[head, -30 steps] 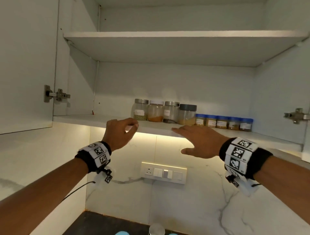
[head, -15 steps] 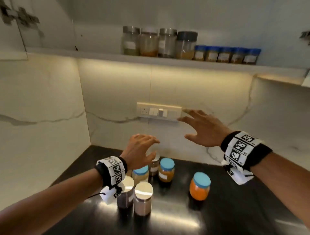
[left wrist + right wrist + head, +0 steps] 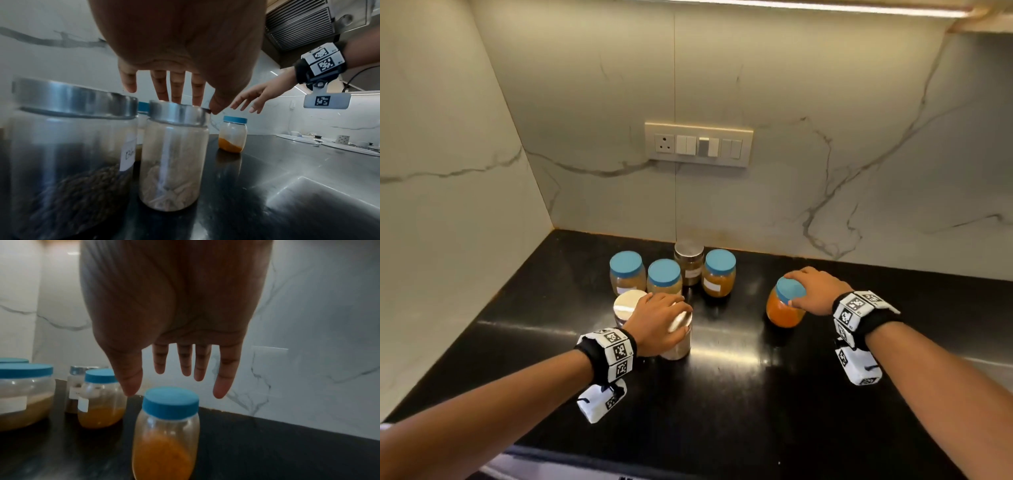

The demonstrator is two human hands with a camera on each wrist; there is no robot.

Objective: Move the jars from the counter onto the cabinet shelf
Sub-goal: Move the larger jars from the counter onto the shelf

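Note:
Several jars stand on the black counter. My left hand lies on the steel lid of a jar of pale contents. In the left wrist view its fingers come down on the far rim of that jar and the thumb touches the near rim. My right hand hovers over the blue lid of an orange-filled jar. The right wrist view shows my right hand with straight fingers spread just above this jar, not touching it.
A second steel-lid jar stands against my left hand. Behind it are three blue-lid jars and a small steel-lid jar. A switch panel is on the marble wall. A steel sink lies to the right.
The view dropped from the cabinet shelf to the counter. Both hands came down from shelf height: the left onto the pale jar's lid, the right to just above the orange jar.

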